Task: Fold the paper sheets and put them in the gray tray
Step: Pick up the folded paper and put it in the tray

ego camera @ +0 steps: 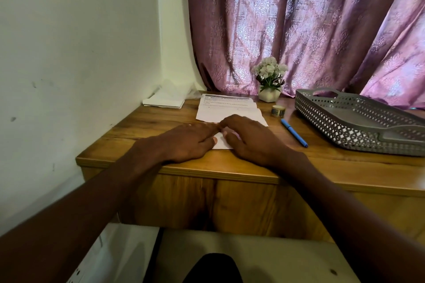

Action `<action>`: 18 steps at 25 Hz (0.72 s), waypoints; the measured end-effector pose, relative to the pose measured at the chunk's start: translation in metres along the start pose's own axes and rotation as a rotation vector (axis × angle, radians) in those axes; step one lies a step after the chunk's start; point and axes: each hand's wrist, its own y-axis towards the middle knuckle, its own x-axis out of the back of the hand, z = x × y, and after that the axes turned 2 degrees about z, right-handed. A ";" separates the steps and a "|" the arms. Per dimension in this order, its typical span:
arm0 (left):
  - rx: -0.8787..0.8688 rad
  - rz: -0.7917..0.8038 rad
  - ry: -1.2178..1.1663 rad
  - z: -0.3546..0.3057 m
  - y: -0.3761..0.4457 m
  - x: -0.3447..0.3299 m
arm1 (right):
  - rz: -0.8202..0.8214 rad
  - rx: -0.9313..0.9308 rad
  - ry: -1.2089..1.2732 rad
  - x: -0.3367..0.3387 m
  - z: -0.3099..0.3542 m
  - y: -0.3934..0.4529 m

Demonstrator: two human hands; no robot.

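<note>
A small folded white paper lies near the front edge of the wooden desk, mostly covered by both hands. My left hand lies flat on its left part, fingers straight and pressing. My right hand covers its right part, its fingers bent over the paper's far edge. Behind the hands lies a printed paper sheet with a dark header. The gray perforated tray stands at the right of the desk, and no paper shows in it.
A stack of folded white papers sits at the back left by the wall. A small white pot of flowers, a tape roll and a blue pen lie between the sheet and the tray. A purple curtain hangs behind.
</note>
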 end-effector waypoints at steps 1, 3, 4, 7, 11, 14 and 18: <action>0.011 -0.001 0.017 -0.002 0.000 0.000 | 0.088 -0.027 0.043 -0.001 0.001 -0.002; 0.039 0.009 0.044 -0.006 -0.001 0.000 | 0.247 -0.107 0.050 -0.002 0.001 -0.003; 0.056 0.027 0.049 -0.007 -0.001 0.001 | 0.324 -0.138 0.013 -0.002 0.002 -0.003; 0.134 0.047 0.067 -0.009 -0.005 0.002 | 0.395 -0.206 -0.068 -0.001 0.004 -0.004; 0.337 0.029 0.056 -0.008 -0.016 -0.002 | 0.371 -0.373 -0.120 0.001 -0.004 -0.022; 0.539 -0.007 0.034 -0.008 -0.024 -0.007 | 0.346 -0.551 -0.156 0.001 -0.007 -0.033; 0.526 -0.141 0.058 -0.010 -0.029 -0.010 | 0.214 -0.640 -0.124 0.001 0.000 -0.040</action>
